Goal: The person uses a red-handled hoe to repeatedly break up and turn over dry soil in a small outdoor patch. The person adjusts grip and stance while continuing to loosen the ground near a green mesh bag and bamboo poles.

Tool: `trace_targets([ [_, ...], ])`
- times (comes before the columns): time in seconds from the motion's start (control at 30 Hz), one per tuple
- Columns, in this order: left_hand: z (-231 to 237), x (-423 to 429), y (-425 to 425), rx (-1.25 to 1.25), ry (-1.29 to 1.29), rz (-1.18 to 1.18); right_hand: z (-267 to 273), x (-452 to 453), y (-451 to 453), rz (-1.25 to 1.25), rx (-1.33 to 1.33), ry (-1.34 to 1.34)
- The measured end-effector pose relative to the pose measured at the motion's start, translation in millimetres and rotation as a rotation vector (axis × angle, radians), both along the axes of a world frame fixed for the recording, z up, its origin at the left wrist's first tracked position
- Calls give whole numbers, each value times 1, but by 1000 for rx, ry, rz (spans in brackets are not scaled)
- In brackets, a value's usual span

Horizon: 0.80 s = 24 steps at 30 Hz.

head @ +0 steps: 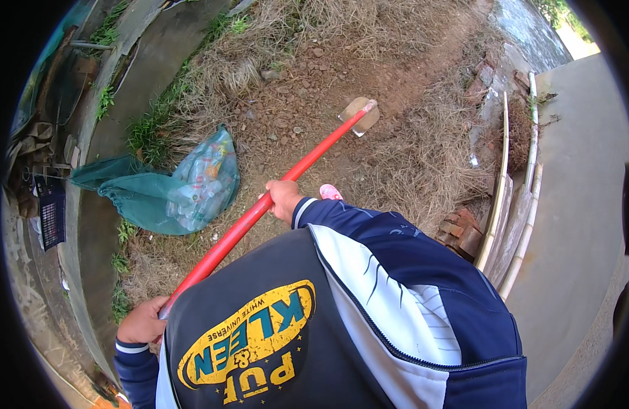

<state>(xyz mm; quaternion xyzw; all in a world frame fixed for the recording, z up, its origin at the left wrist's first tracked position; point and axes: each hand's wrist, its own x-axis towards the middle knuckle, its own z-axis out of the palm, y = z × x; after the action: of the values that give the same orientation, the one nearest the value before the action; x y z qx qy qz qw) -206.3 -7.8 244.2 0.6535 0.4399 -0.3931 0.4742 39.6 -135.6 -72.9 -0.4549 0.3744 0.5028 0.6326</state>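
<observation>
A hoe with a red handle [242, 223] runs diagonally from the lower left to its flat, soil-stained metal blade [364, 120], which rests on reddish, stony soil [294, 102]. My right hand [283, 199] grips the middle of the handle. Lower left, beside my body, my left hand [144, 322] is closed around the handle's near end. Left of the handle lies a green mesh bag [140, 197] holding plastic bottles [199, 186]. A pink shoe tip [330, 192] shows just past my right forearm.
Dry grass [427, 148] covers much of the ground. On the right, bamboo poles [529, 225] and a brick pile [460, 232] border a concrete surface [580, 204]. A dark plastic crate [51, 212] stands at the left beyond a concrete ledge [84, 245].
</observation>
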Motion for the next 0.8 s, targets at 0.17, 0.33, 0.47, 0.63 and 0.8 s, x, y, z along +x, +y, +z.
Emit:
trace_targets([
  [0.17, -93, 97, -26, 44, -308, -375, -64, 119, -42, -179, -107, -177],
  [0.33, -137, 212, -77, -277, -57, -96, -111, 228, -94, -122, -277, -269],
  [0.47, -154, 206, -85, -224, -134, -174, -123, 236, -109, -33, -264, -252],
  [0.63, -155, 182, -84, -161, -161, -198, -153, 234, -112, -71, -274, -250],
  [0.8, -163, 115, -62, -117, -123, -241, -132, 171, -100, -134, -341, -192],
])
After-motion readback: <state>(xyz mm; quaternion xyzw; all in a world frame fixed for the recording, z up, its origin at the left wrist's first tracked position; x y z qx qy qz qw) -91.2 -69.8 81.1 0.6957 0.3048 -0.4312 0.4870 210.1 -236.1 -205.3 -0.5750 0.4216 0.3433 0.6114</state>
